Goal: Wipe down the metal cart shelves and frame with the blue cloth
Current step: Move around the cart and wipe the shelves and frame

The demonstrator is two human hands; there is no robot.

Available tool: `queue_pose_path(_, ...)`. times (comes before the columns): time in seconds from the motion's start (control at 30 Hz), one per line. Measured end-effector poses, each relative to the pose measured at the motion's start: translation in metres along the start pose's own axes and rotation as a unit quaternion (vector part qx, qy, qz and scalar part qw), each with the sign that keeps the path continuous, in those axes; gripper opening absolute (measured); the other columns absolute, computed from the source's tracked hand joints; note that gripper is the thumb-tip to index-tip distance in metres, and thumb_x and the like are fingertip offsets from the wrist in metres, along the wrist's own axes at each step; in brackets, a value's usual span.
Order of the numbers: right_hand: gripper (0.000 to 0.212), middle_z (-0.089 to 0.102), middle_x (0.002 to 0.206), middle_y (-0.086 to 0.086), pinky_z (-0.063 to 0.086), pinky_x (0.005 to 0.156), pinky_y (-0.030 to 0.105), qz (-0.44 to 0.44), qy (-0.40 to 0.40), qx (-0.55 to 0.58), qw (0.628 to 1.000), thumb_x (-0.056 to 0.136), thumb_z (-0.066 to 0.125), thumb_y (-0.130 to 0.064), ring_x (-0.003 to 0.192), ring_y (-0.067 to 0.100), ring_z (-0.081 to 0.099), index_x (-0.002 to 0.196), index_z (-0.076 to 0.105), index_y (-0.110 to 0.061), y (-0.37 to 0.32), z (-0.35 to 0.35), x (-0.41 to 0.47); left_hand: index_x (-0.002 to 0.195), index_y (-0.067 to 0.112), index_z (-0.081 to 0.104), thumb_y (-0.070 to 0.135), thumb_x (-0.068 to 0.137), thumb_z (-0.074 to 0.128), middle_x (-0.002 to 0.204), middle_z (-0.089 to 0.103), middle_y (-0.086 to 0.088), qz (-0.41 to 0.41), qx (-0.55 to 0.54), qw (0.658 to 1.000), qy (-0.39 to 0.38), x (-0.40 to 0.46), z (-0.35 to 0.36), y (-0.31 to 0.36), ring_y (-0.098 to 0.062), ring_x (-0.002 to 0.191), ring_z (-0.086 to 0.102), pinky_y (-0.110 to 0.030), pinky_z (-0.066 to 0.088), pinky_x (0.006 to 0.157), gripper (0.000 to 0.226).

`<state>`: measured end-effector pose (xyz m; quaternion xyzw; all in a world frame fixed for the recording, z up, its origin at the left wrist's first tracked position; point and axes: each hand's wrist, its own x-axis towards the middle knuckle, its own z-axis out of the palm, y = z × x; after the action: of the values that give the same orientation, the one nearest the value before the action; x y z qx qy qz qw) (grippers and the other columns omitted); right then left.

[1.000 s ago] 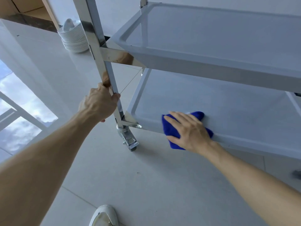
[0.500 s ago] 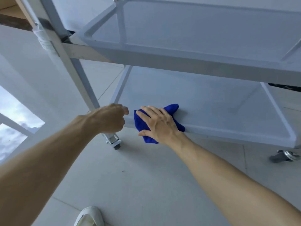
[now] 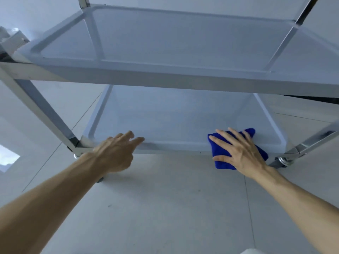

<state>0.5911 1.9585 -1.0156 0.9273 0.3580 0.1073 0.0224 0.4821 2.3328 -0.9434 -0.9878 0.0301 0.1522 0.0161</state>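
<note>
The right hand [image 3: 240, 153], fingers spread flat, presses the cloth [image 3: 222, 162] on the bottom shelf's [image 3: 174, 116] front rim, now near its right corner, having swept across from the left. The left hand [image 3: 113, 153] has released the post [image 3: 45, 114], fingers loosely open and empty. The shelf interior looks unobstructed.

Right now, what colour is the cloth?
Bright blue cloth, under the right hand, head view.

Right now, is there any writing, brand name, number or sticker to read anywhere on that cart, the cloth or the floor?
None: no readable text anywhere.
Blue cloth: plain, no tag showing.
Cart shelves, upper and lower: bare metal, unmarked.
Frame leg: no label.
Floor tiles: plain.
</note>
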Motion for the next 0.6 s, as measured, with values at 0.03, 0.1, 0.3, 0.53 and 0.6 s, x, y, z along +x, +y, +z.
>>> queue_pose_path(0.03,0.068,0.053,0.146,0.003,0.045,0.095,0.056,-0.013,0.021,0.005,1.000,0.095,0.028,-0.069,0.124,0.040,0.054,0.141,0.053,-0.026,-0.008,0.000,0.006,0.154,0.036,0.018,0.016,0.096,0.040,0.158,0.023,0.002,0.011,-0.031,0.999,-0.004,0.006,-0.001,0.012,-0.023,0.133,0.041,-0.037,0.042,0.101,0.064)
queue_pose_path(0.1,0.065,0.057,0.143,0.003,0.050,0.089,0.054,-0.029,0.052,0.015,0.998,0.090,0.038,-0.066,0.119,0.040,0.058,0.136,0.058,-0.025,-0.035,0.000,0.023,0.155,0.036,0.015,0.014,0.095,0.041,0.163,0.014,0.005,0.023,-0.071,0.997,-0.028,0.016,-0.002,0.034,-0.023,0.142,0.031,-0.040,0.036,0.111,0.068)
queue_pose_path(0.3,0.081,0.038,0.157,-0.001,0.035,0.105,0.062,-0.033,-0.047,0.092,0.994,0.077,0.070,-0.058,0.138,0.037,0.037,0.147,0.043,-0.027,-0.091,-0.001,0.067,0.156,0.034,0.009,0.006,0.091,0.039,0.165,0.007,0.007,0.018,-0.040,0.997,-0.069,0.024,-0.001,0.049,-0.020,0.148,0.019,-0.030,0.024,0.117,0.077)
queue_pose_path(0.53,0.107,0.021,0.163,-0.009,0.027,0.112,0.055,-0.002,-0.115,0.036,0.993,0.067,0.081,-0.055,0.146,0.031,0.026,0.155,0.023,-0.038,-0.002,-0.012,0.018,0.156,0.030,-0.001,0.001,0.092,0.041,0.165,0.002,0.009,0.034,-0.042,0.997,-0.046,0.018,0.007,0.040,-0.014,0.149,0.013,-0.019,0.011,0.113,0.082)
queue_pose_path(0.6,0.109,0.017,0.164,-0.011,0.026,0.112,0.055,0.030,-0.136,0.023,0.990,0.068,0.082,-0.053,0.147,0.030,0.024,0.155,0.019,-0.040,0.029,-0.014,-0.002,0.156,0.028,-0.004,0.002,0.093,0.041,0.165,0.000,0.008,0.038,-0.032,0.998,-0.044,0.018,0.008,0.041,-0.014,0.149,0.012,-0.017,0.008,0.112,0.082)
